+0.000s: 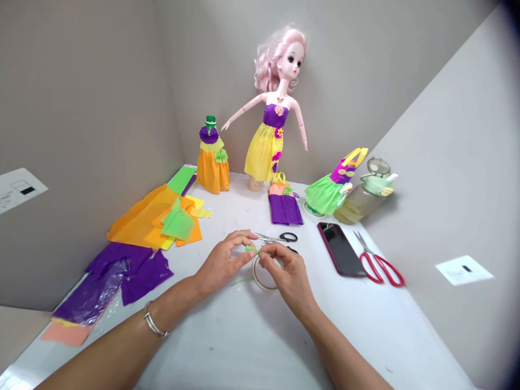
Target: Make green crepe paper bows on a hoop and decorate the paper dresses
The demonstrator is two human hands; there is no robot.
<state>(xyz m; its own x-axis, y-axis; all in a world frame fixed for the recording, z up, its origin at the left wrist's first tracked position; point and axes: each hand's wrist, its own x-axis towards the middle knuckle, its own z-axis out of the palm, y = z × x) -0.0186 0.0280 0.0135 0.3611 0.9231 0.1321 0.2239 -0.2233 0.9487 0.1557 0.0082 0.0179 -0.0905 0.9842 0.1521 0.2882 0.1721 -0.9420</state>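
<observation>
Between the fingertips of both hands is a small piece of green crepe paper point(251, 248). My left hand point(227, 255) pinches its left end, thumb and fingers closed on it. From the other side, my right hand point(289, 266) pinches the right end between thumb and forefinger, which partly hide it. Just below the fingers lies a roll of tape point(257, 277), partly covered by my right hand. A thin green strip point(241, 282) rests left of the roll. Behind the hands is a pair of scissors with black handles point(287, 237), its lower loop mostly hidden.
A doll point(268, 141) stands at the back, beside a paper-dressed bottle point(213, 162). Purple point(148, 276) and orange paper point(138, 219) lie left. Right are a phone point(341, 249), red scissors point(382, 269), a jug point(359, 200) and a green paper dress point(327, 192). A purple dress point(285, 209) lies centrally.
</observation>
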